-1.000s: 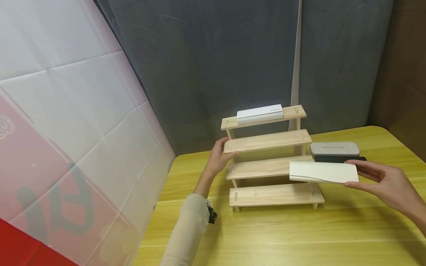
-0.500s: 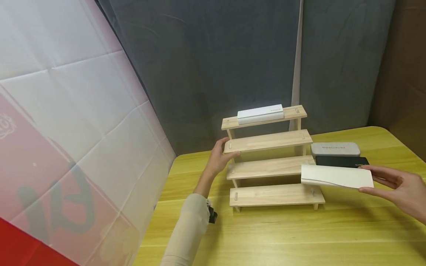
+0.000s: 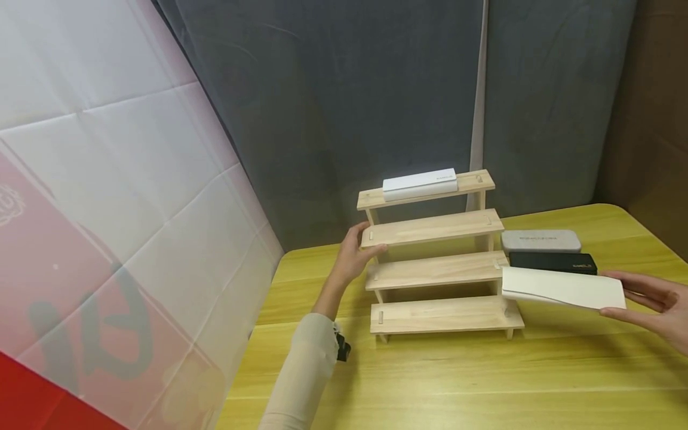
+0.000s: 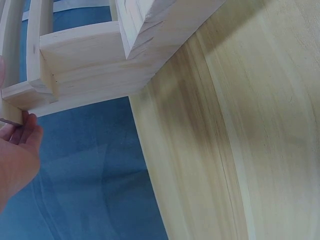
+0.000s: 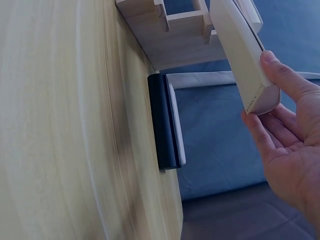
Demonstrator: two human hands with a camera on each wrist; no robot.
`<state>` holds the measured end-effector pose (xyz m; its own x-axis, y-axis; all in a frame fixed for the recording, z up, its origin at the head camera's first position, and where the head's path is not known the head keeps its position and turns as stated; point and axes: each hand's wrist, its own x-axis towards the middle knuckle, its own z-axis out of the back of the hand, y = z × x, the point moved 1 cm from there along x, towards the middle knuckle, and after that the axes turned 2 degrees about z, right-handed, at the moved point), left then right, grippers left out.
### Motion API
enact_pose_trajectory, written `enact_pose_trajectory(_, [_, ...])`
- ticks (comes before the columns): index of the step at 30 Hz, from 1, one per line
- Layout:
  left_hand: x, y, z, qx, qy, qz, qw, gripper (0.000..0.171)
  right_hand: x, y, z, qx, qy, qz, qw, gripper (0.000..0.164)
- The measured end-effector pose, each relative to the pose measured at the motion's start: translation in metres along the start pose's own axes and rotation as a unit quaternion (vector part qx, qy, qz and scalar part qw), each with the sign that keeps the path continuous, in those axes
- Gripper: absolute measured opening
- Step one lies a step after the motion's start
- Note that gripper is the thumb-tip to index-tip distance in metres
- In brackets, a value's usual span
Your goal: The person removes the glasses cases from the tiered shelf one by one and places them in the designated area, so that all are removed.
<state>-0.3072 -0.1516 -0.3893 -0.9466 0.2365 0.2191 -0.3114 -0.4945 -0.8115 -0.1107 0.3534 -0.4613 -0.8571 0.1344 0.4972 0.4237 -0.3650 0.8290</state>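
Four steps high, the rack (image 3: 438, 314) stands on the table (image 3: 430, 382) near its back edge, open to the front. The left hand (image 3: 352, 255) grips it at the left end of the second step from the top (image 3: 432, 229): thumb on the upper face, fingers curled behind the upright.

At the other side, the right hand (image 3: 653, 301) pinches the cream case (image 3: 561, 288) by its right end, thumb on one face and fingers on the other, the grip just as wide as the case. This case is off the table, in the air, its far end overlapping the rack's right side in the head view; whether the two touch, I cannot tell. The right wrist view shows small dark lettering at the held end.

On the top step (image 3: 371, 198) lies a white case (image 3: 419, 185), small lettering near its right end. Beside the rack, toward the table's back right corner, lie a black case (image 3: 550, 261) and, just behind it, a grey case (image 3: 540, 240), both lettered too small to read.

A dark curtain (image 3: 333, 101) hangs beyond the back edge; a printed cloth (image 3: 134, 143) rises along the left edge.
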Motion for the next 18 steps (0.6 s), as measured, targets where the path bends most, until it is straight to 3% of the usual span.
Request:
enact_pose_trajectory(6, [0.000,-0.002,0.000,0.001,0.000,0.002,1.0000,0.086,0.000,-0.007,0.008,0.032,-0.008,0.041,0.999,0.075])
enact_pose_trajectory(18, [-0.001,-0.002,-0.001,-0.002,-0.001,0.005,1.0000,0.085,-0.001,-0.021,0.015,0.008,-0.026,0.029,0.999,0.076])
